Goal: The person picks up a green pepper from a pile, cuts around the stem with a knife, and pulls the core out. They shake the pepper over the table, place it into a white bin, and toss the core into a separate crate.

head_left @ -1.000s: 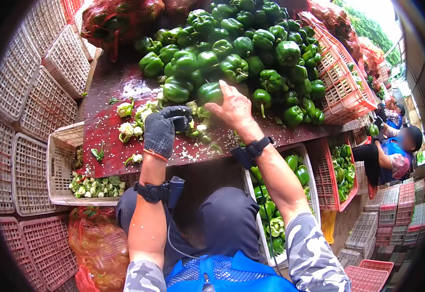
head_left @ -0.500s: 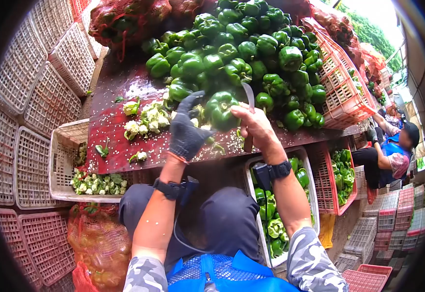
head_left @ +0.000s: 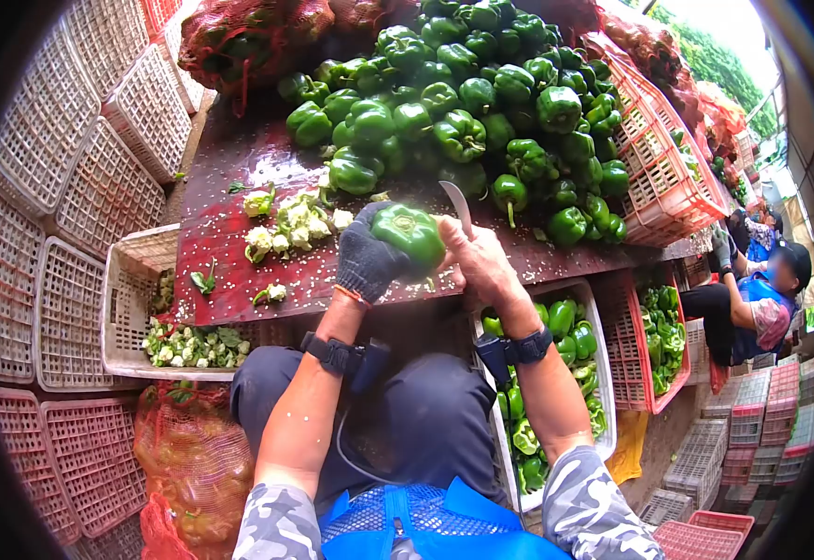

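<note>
My left hand [head_left: 368, 250], in a dark grey glove, is wrapped round a green bell pepper [head_left: 409, 233], its stem end facing up. Bare, my right hand [head_left: 483, 259] grips a knife [head_left: 457, 203] with a curved blade that points up and away from me. Its fingertips come right up to the pepper's right side. Beyond both hands rises a large heap of green bell peppers [head_left: 463, 135] on the dark red table [head_left: 229, 210]. Cut pepper cores [head_left: 297, 227] lie in a pile to the left, with pale seeds scattered around.
Below the table's left edge, a crate [head_left: 125, 308] holds more cores. By my right knee, a white crate [head_left: 603, 373] contains cut peppers. A red crate [head_left: 623, 345] stands beside it. Stacked crates [head_left: 38, 112] line the left; another person [head_left: 757, 299] sits at far right.
The pepper has passed from my right fingers into my left hand, which has closed round it. Both hands have come slightly nearer to me, and the knife has shifted left.
</note>
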Tool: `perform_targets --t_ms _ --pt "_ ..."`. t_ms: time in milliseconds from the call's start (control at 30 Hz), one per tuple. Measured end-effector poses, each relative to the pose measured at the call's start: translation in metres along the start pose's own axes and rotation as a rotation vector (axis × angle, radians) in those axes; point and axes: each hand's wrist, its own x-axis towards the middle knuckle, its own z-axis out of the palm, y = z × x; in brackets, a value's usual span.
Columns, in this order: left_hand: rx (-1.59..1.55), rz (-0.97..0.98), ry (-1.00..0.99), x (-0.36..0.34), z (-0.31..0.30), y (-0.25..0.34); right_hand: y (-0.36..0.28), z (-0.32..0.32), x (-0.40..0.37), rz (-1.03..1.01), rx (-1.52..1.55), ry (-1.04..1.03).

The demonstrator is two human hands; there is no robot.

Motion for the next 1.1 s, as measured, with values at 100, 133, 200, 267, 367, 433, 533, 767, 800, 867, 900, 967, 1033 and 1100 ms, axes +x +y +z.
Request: perform_targets --t_ms 100,133,200,267,367,433,533,767,800,867,900,967,1033,1100 --pt "-0.001 -0.073 0.082 0.007 -0.01 -0.019 0.021 0.005 -0.002 -0.168 0.056 0.232" --pt "-0.031 -0.097 0.115 0.009 -0.011 -0.02 0.011 0.007 -0.016 -0.205 -0.043 0.231" --pt "-0.003 -0.08 0.145 0.008 -0.01 -0.018 0.004 0.015 -0.033 -0.249 -0.174 0.211" --pt "0.02 -0.068 0.156 0.004 -0.005 -0.014 0.003 0.023 -0.036 -0.315 -0.389 0.21" --pt "0.084 -0.033 0.201 0.001 0.003 -0.012 0.004 0.029 -0.03 -0.285 -0.381 0.144" --pt "0.118 -0.043 0.173 -0.004 0.004 0.001 0.007 0.03 -0.026 -0.27 -0.393 0.134" --pt "0.042 -0.096 0.177 -0.003 0.002 -0.012 0.012 0.032 -0.027 -0.296 -0.337 0.114" --pt "0.776 0.148 0.019 -0.001 -0.009 -0.036 0.057 0.039 -0.03 -0.601 -0.37 0.149" --pt "0.871 0.181 -0.012 -0.001 -0.009 -0.046 0.061 0.038 -0.03 -0.598 -0.41 0.138" --pt "1.062 0.259 -0.082 0.001 -0.01 -0.061 0.061 0.036 -0.034 -0.578 -0.459 0.133" --pt "1.063 0.262 -0.08 0.002 -0.011 -0.061 0.063 0.034 -0.034 -0.582 -0.46 0.135" --pt "0.983 0.199 -0.127 0.0 -0.014 -0.063 0.072 0.029 -0.038 -0.592 -0.557 0.102" --pt "1.096 0.2 -0.115 0.001 -0.023 -0.039 0.073 0.022 -0.043 -0.483 -0.534 0.07" --pt "1.082 0.559 -0.072 -0.001 -0.026 -0.02 0.077 0.008 -0.041 -0.456 -0.47 0.096"
